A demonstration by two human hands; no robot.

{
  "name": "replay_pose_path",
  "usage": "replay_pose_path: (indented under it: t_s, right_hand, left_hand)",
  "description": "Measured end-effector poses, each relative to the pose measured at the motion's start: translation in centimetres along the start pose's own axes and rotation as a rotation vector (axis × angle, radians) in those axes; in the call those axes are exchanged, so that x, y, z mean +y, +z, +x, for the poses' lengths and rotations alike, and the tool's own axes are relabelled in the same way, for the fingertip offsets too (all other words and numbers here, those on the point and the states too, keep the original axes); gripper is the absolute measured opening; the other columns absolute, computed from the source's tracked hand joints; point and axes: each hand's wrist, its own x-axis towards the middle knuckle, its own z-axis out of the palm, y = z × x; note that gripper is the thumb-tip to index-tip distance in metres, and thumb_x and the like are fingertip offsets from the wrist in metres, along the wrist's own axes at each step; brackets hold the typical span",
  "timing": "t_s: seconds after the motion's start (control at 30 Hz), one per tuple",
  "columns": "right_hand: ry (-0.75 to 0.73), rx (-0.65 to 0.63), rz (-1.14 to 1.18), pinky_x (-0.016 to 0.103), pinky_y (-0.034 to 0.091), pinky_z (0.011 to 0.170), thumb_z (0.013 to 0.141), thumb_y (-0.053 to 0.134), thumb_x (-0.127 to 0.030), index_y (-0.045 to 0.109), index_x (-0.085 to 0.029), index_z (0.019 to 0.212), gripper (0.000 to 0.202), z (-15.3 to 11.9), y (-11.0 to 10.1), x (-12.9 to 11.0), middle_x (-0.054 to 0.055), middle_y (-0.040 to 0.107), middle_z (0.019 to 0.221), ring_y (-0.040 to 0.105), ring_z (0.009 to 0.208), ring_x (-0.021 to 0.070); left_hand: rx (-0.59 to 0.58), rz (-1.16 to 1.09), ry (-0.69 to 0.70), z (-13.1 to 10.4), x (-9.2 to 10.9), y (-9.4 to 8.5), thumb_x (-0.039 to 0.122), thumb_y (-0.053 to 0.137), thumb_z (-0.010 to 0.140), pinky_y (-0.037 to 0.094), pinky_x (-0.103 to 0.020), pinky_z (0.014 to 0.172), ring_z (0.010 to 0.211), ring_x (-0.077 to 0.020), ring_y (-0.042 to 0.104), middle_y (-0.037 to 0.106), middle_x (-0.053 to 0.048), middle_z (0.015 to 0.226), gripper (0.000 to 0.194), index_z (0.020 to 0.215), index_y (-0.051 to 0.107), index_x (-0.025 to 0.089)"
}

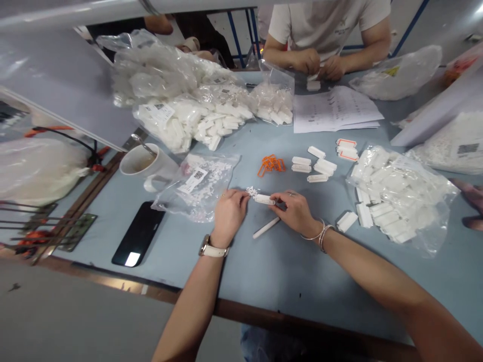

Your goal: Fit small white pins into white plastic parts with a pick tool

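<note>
Forearms (377,274) rise from the lower edge; mid-frame, my right hand (296,211) pinches a case (263,199); my left hand (230,211), narrowed beside chips (252,191), holds what I cannot tell; upper right, two cases (346,144) bear orange rims (346,140); others (324,167) lack them

The right hand (293,208) holds a white part (264,200) beside what look like tiny white pieces (251,191).
</note>
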Motion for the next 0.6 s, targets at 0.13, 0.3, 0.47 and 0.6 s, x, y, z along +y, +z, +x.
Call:
replay_pose_path:
  t_s: [0.13, 0.3, 0.47, 0.6]
  right_hand:
    - [0.003, -0.009, 0.004, 0.025, 0.045, 0.067, 0.078, 0.07, -0.02, 0.068, -0.021, 0.087, 0.01, 0.0, 0.0, 0.0, 0.001, 0.067, 0.071, 0.06, 0.068, 0.0149]
    - [0.009, 0.001, 0.003, 0.025, 0.045, 0.066, 0.075, 0.072, -0.018, 0.068, -0.02, 0.087, 0.012, 0.0, 0.0, 0.0, 0.001, 0.067, 0.071, 0.06, 0.067, 0.0148]
    - [0.008, -0.008, 0.011, 0.024, 0.045, 0.065, 0.075, 0.072, -0.017, 0.069, -0.019, 0.087, 0.013, 0.1, 0.0, -0.1, 0.001, 0.068, 0.07, 0.061, 0.068, 0.0148]
    - [0.008, -0.012, 0.01, 0.025, 0.046, 0.066, 0.077, 0.07, -0.018, 0.068, -0.019, 0.088, 0.011, 0.0, 0.0, 0.0, 0.001, 0.069, 0.071, 0.062, 0.07, 0.0153]
  left_hand:
    - [-0.009, 0.031, -0.011, 0.1, 0.3, 0.0, 0.023, 0.048, 0.087, 0.047, -0.035, 0.075, 0.078, -0.0232, 0.059, 0.065, -0.008, 0.079, 0.019, 0.08, 0.065, 0.018]
    - [0.004, -0.141, -0.133, 0.1, 0.9, -0.6, 0.02, 0.053, 0.077, 0.045, -0.027, 0.063, 0.064, -0.0162, 0.056, 0.061, -0.002, 0.066, 0.009, 0.069, 0.059, 0.018]
    - [0.03, -0.512, -0.306, 0.0, 1.5, -1.5, 0.03, 0.058, 0.078, 0.043, -0.022, 0.054, 0.054, -0.0107, 0.052, 0.058, 0.002, 0.06, 0.014, 0.077, 0.063, 0.017]
    - [-0.011, -0.677, -0.26, -0.2, 1.9, -1.6, 0.032, 0.061, 0.079, 0.044, -0.023, 0.054, 0.056, -0.0111, 0.053, 0.062, 0.001, 0.064, 0.016, 0.083, 0.067, 0.018]
